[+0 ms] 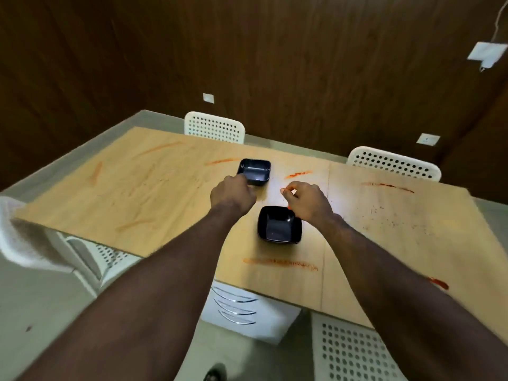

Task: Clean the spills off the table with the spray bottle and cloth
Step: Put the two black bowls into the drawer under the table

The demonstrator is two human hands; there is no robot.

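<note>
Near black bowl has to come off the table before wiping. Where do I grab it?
Pinch the near bowl's far-right rim corner, coming from above with the right hand, which hovers right by that corner. The bowl sits upright, open and apparently empty, with steep walls, so thumb inside and fingers outside should hold.

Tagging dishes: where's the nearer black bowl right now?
Head view, centre: the nearer black bowl sits by the right hand, with a long red smear between it and the near edge of the table.
</note>
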